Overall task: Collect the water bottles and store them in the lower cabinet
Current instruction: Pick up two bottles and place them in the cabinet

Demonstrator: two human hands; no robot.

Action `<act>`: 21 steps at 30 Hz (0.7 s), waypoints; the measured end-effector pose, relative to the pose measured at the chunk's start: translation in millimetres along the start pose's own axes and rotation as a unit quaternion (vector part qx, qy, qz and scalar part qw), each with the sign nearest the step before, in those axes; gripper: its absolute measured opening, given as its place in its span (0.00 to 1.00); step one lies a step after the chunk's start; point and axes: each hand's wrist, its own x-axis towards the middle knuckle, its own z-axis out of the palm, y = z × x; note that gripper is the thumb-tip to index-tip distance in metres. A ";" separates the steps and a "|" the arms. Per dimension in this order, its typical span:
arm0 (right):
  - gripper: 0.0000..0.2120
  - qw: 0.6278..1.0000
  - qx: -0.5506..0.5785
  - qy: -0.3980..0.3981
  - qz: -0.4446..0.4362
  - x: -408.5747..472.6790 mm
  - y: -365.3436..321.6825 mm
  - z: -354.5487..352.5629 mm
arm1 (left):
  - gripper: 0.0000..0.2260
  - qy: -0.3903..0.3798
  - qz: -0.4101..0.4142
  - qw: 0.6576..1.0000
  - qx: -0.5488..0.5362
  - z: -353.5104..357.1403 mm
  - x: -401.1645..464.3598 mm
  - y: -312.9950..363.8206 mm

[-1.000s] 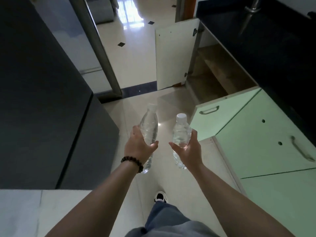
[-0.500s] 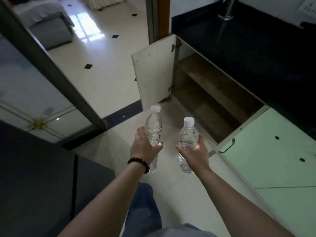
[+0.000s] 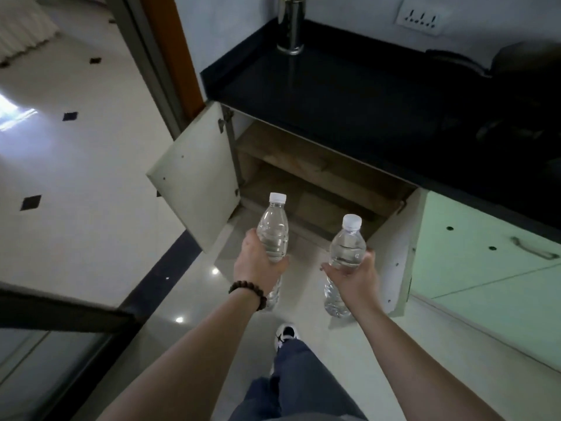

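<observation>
Seen from the head camera, going left to right. Beyond and to the left of our left hand (image 3: 258,265) the cabinet door (image 3: 197,177) stands swung open over the pale tiled floor (image 3: 91,208). Our left hand, a beaded bracelet (image 3: 247,294) at its wrist, is wrapped around the middle of the left water bottle (image 3: 273,232), which stands nearly upright with its white cap up. Directly ahead of both hands lies the open lower cabinet (image 3: 318,189), its wooden shelves bare, beneath a black countertop (image 3: 364,95). Our right hand (image 3: 353,276), palm up, grips the right water bottle (image 3: 347,247) at mid-body; both bottles are in the air, apart from each other. To the right of this hand we see closed green cabinet fronts (image 3: 485,259).
</observation>
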 end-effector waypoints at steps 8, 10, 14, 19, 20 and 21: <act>0.28 0.995 0.048 0.066 0.054 78.1 -24.2 51.0 | 0.26 -0.086 0.053 0.993 0.055 8.8 113.8 17.7; 0.29 0.994 0.048 0.077 0.065 100.9 -31.7 66.1 | 0.26 -0.103 0.067 0.988 0.088 8.4 142.2 20.7; 0.29 0.995 0.043 0.070 0.065 135.7 -48.7 90.4 | 0.28 -0.116 0.063 0.987 0.095 5.7 189.1 23.0; 0.28 0.993 0.037 0.073 0.080 171.0 -58.1 122.7 | 0.30 -0.135 0.053 0.983 0.111 14.8 242.0 15.7; 0.28 0.993 0.036 0.077 0.083 180.0 -57.0 131.0 | 0.30 -0.141 0.054 0.982 0.114 20.1 253.8 12.1; 0.28 0.992 0.039 0.081 0.087 190.1 -53.9 140.5 | 0.30 -0.145 0.055 0.981 0.118 27.1 266.8 7.8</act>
